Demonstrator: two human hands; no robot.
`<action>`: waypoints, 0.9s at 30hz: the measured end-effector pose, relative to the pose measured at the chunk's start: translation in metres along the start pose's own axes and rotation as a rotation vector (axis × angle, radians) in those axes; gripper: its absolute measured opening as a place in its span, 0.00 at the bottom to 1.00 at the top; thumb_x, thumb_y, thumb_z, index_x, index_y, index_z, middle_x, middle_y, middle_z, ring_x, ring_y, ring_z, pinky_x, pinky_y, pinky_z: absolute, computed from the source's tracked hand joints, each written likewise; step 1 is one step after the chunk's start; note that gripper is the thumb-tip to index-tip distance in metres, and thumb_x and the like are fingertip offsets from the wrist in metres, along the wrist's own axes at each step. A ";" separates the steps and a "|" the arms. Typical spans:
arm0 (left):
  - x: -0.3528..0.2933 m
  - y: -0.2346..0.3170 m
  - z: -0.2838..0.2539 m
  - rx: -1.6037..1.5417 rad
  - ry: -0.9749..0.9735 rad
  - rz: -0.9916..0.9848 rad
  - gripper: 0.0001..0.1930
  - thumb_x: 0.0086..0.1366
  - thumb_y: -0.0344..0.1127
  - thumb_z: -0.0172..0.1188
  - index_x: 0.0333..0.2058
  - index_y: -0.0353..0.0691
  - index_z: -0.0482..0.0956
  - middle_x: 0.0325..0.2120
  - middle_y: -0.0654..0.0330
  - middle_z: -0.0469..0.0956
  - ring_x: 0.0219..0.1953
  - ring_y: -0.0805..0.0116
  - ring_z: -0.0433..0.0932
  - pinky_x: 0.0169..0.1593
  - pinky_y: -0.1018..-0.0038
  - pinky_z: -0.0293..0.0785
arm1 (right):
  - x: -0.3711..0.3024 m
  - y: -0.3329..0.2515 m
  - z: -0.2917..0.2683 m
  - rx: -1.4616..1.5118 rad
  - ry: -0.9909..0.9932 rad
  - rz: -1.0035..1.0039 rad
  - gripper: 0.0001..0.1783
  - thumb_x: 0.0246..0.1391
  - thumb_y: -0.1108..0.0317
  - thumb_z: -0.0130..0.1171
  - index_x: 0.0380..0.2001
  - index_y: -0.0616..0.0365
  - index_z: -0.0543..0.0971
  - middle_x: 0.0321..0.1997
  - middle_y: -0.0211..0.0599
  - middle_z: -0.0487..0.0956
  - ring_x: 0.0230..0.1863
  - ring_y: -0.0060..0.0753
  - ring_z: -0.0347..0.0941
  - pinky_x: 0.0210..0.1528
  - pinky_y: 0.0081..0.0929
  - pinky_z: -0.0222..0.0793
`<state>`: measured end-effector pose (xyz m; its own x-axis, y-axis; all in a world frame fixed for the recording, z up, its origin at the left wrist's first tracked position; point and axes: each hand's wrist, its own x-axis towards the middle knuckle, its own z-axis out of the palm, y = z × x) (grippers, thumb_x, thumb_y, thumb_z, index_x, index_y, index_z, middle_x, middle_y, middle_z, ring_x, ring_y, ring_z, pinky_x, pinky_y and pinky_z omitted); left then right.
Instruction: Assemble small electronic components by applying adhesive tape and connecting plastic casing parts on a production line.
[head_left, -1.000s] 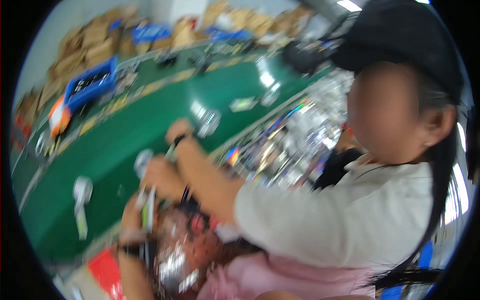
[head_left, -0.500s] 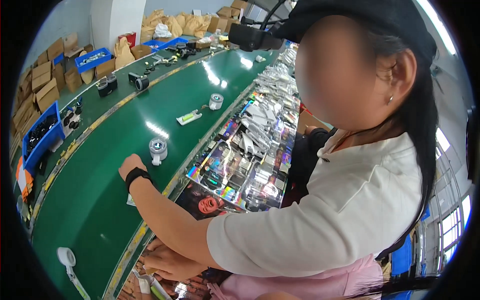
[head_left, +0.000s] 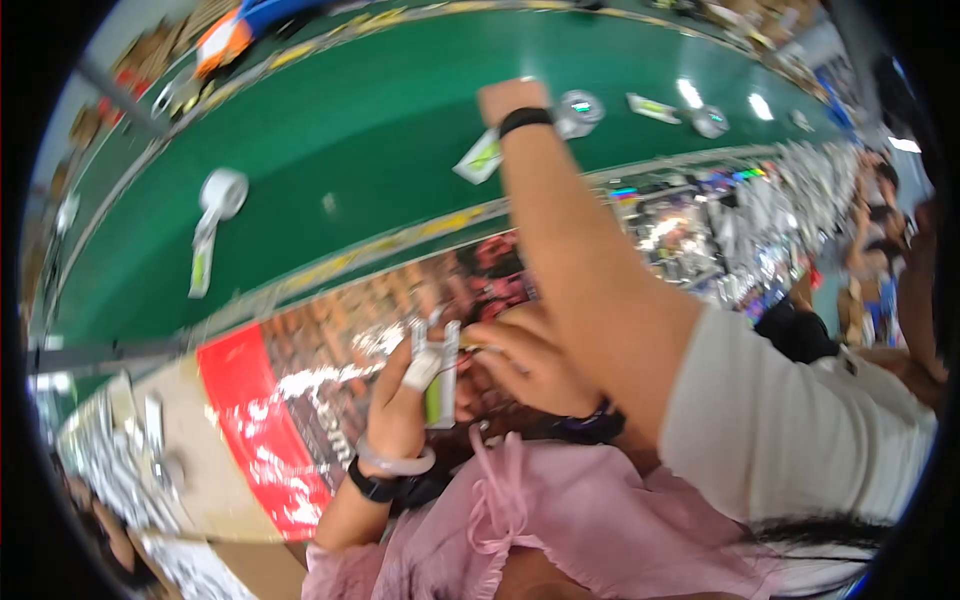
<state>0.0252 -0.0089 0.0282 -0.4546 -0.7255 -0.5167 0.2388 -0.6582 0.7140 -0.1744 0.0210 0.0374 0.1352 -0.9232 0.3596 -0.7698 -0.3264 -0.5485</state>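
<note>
My left hand (head_left: 398, 412), with a pale bangle and a black wristband, grips a white plastic handle piece (head_left: 447, 385) that has a green strip and a forked upper end. A white wrap covers one fingertip. My right hand (head_left: 535, 365) is beside the piece's upper end, its fingertips pinched together; blur hides what they hold, if anything. Both hands are above a work surface with a glossy brick-patterned printed sheet (head_left: 350, 345). A co-worker's bare forearm (head_left: 560, 220) crosses beyond my right hand, and that person's hand (head_left: 512, 98) reaches over the green belt.
On the green conveyor belt (head_left: 350, 150) lie a round-headed white device with a handle (head_left: 222, 195), a green-striped white piece (head_left: 480, 160) and more round devices (head_left: 580, 112). White parts are heaped at right (head_left: 790, 210) and at lower left (head_left: 125, 450), near cardboard (head_left: 210, 450).
My view has swung left and down, bringing both my hands and the handle piece into full sight. The co-worker's face has left the picture; that person's arm still reaches over the belt.
</note>
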 end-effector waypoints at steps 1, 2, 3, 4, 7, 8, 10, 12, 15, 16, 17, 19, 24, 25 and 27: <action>-0.002 -0.002 -0.002 -0.013 -0.036 0.037 0.20 0.71 0.37 0.46 0.58 0.37 0.66 0.41 0.51 0.78 0.29 0.69 0.80 0.29 0.74 0.81 | 0.001 -0.003 -0.001 0.039 0.055 -0.052 0.15 0.46 0.73 0.66 0.41 0.55 0.82 0.33 0.34 0.77 0.36 0.38 0.74 0.41 0.35 0.70; -0.002 -0.003 -0.004 -0.046 -0.046 0.042 0.20 0.71 0.36 0.46 0.58 0.37 0.66 0.42 0.52 0.78 0.30 0.70 0.80 0.29 0.73 0.81 | -0.003 0.000 0.003 0.050 0.035 -0.043 0.16 0.47 0.74 0.66 0.42 0.56 0.82 0.33 0.35 0.77 0.37 0.40 0.74 0.42 0.36 0.70; -0.003 -0.006 -0.006 -0.081 -0.065 0.047 0.20 0.70 0.36 0.46 0.58 0.38 0.66 0.42 0.52 0.78 0.30 0.70 0.79 0.29 0.73 0.81 | -0.006 0.001 0.008 0.052 0.016 -0.031 0.16 0.47 0.75 0.65 0.43 0.56 0.82 0.34 0.35 0.78 0.39 0.41 0.75 0.43 0.37 0.71; -0.005 -0.005 -0.008 -0.074 -0.060 0.052 0.20 0.69 0.36 0.47 0.58 0.39 0.66 0.42 0.53 0.77 0.31 0.70 0.79 0.30 0.73 0.81 | -0.004 -0.001 0.009 0.047 0.024 -0.046 0.16 0.47 0.75 0.65 0.43 0.56 0.82 0.35 0.35 0.78 0.40 0.43 0.75 0.44 0.37 0.71; -0.007 -0.009 -0.016 -0.109 -0.076 0.078 0.20 0.69 0.36 0.47 0.58 0.39 0.65 0.42 0.54 0.77 0.31 0.70 0.79 0.29 0.73 0.81 | -0.002 -0.004 0.018 0.054 0.044 -0.078 0.15 0.48 0.76 0.65 0.42 0.57 0.80 0.36 0.36 0.79 0.41 0.46 0.75 0.47 0.39 0.72; -0.007 -0.009 -0.017 -0.122 -0.103 0.081 0.21 0.69 0.37 0.48 0.59 0.39 0.65 0.42 0.54 0.77 0.31 0.70 0.78 0.29 0.74 0.81 | -0.002 -0.003 0.020 0.086 0.062 -0.104 0.14 0.48 0.77 0.65 0.41 0.57 0.79 0.36 0.36 0.79 0.40 0.46 0.75 0.47 0.39 0.72; -0.007 -0.008 -0.016 -0.141 -0.109 0.083 0.21 0.69 0.37 0.48 0.59 0.39 0.64 0.41 0.55 0.77 0.31 0.71 0.78 0.29 0.74 0.80 | 0.000 -0.004 0.023 0.118 0.108 -0.158 0.16 0.46 0.77 0.66 0.40 0.56 0.78 0.36 0.33 0.79 0.39 0.42 0.74 0.45 0.39 0.72; -0.005 -0.010 -0.016 -0.158 -0.117 0.083 0.21 0.68 0.36 0.48 0.59 0.39 0.64 0.41 0.55 0.76 0.31 0.71 0.77 0.29 0.75 0.79 | -0.003 -0.003 0.025 0.139 0.104 -0.165 0.16 0.46 0.76 0.67 0.40 0.56 0.78 0.36 0.33 0.79 0.38 0.42 0.75 0.45 0.39 0.72; -0.004 -0.010 -0.016 -0.152 -0.172 0.118 0.21 0.69 0.35 0.47 0.59 0.39 0.63 0.39 0.57 0.75 0.32 0.72 0.76 0.29 0.77 0.77 | -0.003 -0.008 0.024 0.162 0.116 -0.174 0.16 0.44 0.76 0.67 0.40 0.56 0.78 0.36 0.33 0.79 0.38 0.43 0.75 0.45 0.38 0.72; -0.005 -0.010 -0.015 -0.148 -0.194 0.134 0.21 0.68 0.34 0.47 0.60 0.39 0.63 0.39 0.58 0.74 0.32 0.73 0.75 0.30 0.78 0.77 | -0.004 -0.010 0.023 0.158 0.125 -0.170 0.16 0.44 0.77 0.68 0.39 0.56 0.78 0.35 0.33 0.79 0.37 0.44 0.75 0.45 0.38 0.73; -0.005 -0.010 -0.015 -0.144 -0.217 0.149 0.22 0.68 0.32 0.48 0.60 0.39 0.62 0.38 0.58 0.74 0.32 0.74 0.75 0.30 0.78 0.76 | -0.005 -0.011 0.025 0.159 0.122 -0.168 0.16 0.44 0.77 0.68 0.39 0.56 0.78 0.35 0.33 0.79 0.37 0.44 0.75 0.45 0.38 0.73; -0.005 -0.014 -0.014 -0.120 -0.213 0.156 0.22 0.68 0.31 0.48 0.60 0.39 0.62 0.39 0.59 0.73 0.32 0.75 0.74 0.30 0.79 0.76 | -0.006 -0.013 0.027 0.168 0.166 -0.110 0.16 0.43 0.78 0.68 0.37 0.56 0.78 0.36 0.34 0.80 0.37 0.44 0.75 0.45 0.38 0.73; -0.005 -0.019 -0.009 -0.076 -0.226 0.198 0.25 0.66 0.27 0.48 0.62 0.40 0.59 0.41 0.61 0.72 0.34 0.78 0.74 0.33 0.80 0.76 | -0.005 -0.015 0.024 0.152 0.145 -0.122 0.15 0.42 0.78 0.68 0.36 0.56 0.78 0.37 0.33 0.80 0.37 0.42 0.75 0.45 0.38 0.73; -0.006 -0.018 -0.007 -0.057 -0.196 0.192 0.27 0.65 0.29 0.51 0.63 0.38 0.59 0.40 0.59 0.73 0.34 0.76 0.75 0.33 0.79 0.77 | -0.005 -0.014 0.023 0.157 0.121 -0.136 0.15 0.42 0.78 0.68 0.36 0.55 0.79 0.38 0.33 0.81 0.37 0.42 0.75 0.45 0.38 0.73; -0.006 -0.019 -0.006 -0.039 -0.166 0.188 0.29 0.64 0.32 0.53 0.63 0.36 0.58 0.39 0.58 0.74 0.34 0.74 0.76 0.34 0.77 0.78 | -0.006 -0.011 0.022 0.167 0.115 -0.167 0.16 0.42 0.78 0.68 0.37 0.54 0.79 0.38 0.32 0.80 0.37 0.41 0.75 0.46 0.37 0.73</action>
<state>0.0284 0.0069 0.0154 -0.5334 -0.7948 -0.2893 0.3637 -0.5243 0.7699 -0.1535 0.0257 0.0245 0.1728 -0.8278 0.5337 -0.6276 -0.5102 -0.5881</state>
